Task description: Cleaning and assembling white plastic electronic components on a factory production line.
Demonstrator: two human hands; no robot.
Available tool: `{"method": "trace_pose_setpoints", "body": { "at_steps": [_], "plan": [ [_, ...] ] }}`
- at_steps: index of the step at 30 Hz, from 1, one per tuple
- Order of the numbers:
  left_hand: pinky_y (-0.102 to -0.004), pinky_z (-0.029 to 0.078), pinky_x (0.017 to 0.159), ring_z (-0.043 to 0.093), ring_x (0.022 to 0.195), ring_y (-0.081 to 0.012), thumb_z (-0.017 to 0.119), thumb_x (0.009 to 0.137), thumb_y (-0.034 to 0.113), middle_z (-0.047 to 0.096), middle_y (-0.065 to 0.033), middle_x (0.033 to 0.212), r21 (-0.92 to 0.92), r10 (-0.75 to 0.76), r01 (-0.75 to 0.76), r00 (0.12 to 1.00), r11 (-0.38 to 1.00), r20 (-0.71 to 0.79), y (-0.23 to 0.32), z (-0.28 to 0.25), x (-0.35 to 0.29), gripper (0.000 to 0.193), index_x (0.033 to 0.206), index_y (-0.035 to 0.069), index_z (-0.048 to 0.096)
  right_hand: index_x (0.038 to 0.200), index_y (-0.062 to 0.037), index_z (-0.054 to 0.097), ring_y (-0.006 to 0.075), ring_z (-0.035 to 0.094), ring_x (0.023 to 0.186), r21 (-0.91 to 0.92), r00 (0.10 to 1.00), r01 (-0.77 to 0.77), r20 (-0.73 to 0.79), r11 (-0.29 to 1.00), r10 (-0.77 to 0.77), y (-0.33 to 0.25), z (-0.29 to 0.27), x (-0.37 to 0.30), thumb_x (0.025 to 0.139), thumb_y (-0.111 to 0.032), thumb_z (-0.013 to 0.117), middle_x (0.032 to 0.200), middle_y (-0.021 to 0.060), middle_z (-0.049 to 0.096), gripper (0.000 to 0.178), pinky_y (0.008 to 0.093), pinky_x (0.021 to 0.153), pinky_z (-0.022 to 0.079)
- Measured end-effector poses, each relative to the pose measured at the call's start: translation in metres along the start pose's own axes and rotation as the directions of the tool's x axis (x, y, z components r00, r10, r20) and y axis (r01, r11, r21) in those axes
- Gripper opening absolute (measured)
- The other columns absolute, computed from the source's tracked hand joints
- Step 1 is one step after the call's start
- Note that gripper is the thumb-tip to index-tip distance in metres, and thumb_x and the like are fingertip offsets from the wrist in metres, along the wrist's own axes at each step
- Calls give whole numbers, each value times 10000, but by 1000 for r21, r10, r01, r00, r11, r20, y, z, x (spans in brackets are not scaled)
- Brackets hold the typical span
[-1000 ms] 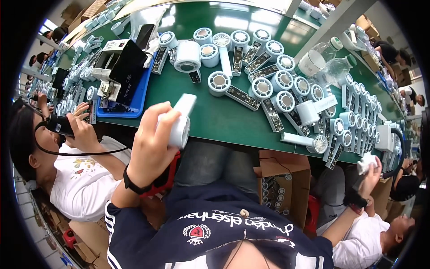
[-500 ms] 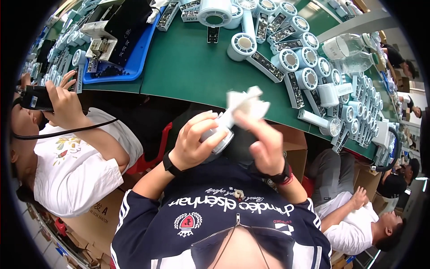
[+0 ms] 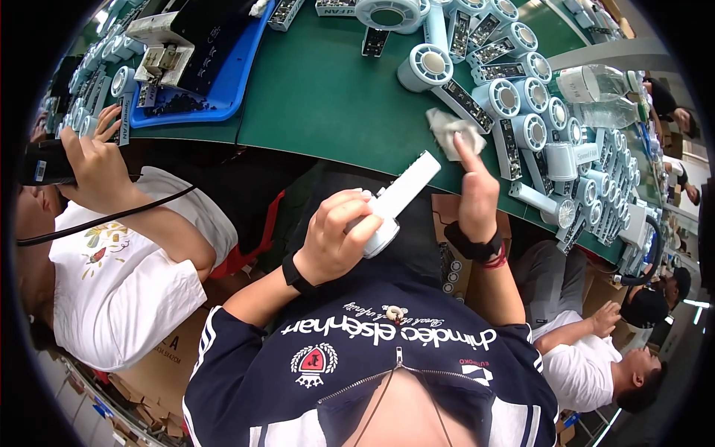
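My left hand is closed around the round head of a pale blue handheld fan, held above my lap. The fan's handle points up and to the right, toward the table edge. A crumpled white wipe sits at the near edge of the table, beside the fan parts. Over the wipe reaches the stretched index finger of my right hand; its other fingers are partly hidden behind the palm.
On the green table, several blue fans with bare circuit boards spread to the right. A blue tray holds a metal fixture and small dark parts. Clear bottles stand farther right. Co-workers sit at both sides, one holding a black tool.
My right hand has moved up and right with the white wipe, away from the fan and to the table edge. The fan's handle is now uncovered, still in my left hand.
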State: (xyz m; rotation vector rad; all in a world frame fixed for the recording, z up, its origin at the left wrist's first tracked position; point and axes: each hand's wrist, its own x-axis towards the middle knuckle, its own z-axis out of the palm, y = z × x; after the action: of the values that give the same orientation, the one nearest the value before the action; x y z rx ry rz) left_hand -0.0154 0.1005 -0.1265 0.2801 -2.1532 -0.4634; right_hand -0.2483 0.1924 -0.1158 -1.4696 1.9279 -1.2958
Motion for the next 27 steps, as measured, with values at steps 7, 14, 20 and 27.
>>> {"method": "trace_pose_setpoints", "body": {
  "at_steps": [7, 14, 20, 27],
  "plan": [
    [-361, 532, 774, 573, 986, -298, 749, 683, 13, 499, -112, 1055, -34, -143, 142, 989, 989, -21, 3, -2, 10, 448, 1069, 59, 526, 1310, 140, 485, 361, 498, 1277, 469, 994, -52, -64, 881, 93, -50, 19, -22, 1022, -516, 288, 1335, 263, 530, 743, 408, 1096, 333],
    [-367, 508, 739, 571, 937, -303, 769, 648, 46, 518, -127, 1048, 175, -223, 210, 973, 962, 57, 21, -8, 19, 491, 1068, 24, 516, 1296, 118, 509, 447, 505, 1245, -47, 999, 32, -35, 998, -33, -35, 33, -9, 995, -540, 325, 1299, 320, 523, 747, 463, 1075, 354],
    [-380, 499, 723, 556, 914, -303, 836, 645, 179, 510, -137, 1026, 122, -426, 410, 885, 904, 189, 19, -27, 39, 595, 1096, 15, 485, 1302, 119, 503, 448, 532, 1205, -29, 950, 307, 68, 951, -305, -45, 43, -12, 1004, -491, 342, 1255, 316, 552, 698, 450, 1039, 388],
    [-396, 488, 728, 544, 919, -320, 888, 623, 372, 484, -150, 1045, 1, -490, 525, 794, 851, 359, 9, -39, 44, 789, 1138, -9, 428, 1311, 129, 482, 450, 532, 1199, -13, 878, 461, 156, 887, -453, -48, 42, -1, 1007, -478, 340, 1243, 320, 556, 694, 439, 1021, 402]
  ]
}}
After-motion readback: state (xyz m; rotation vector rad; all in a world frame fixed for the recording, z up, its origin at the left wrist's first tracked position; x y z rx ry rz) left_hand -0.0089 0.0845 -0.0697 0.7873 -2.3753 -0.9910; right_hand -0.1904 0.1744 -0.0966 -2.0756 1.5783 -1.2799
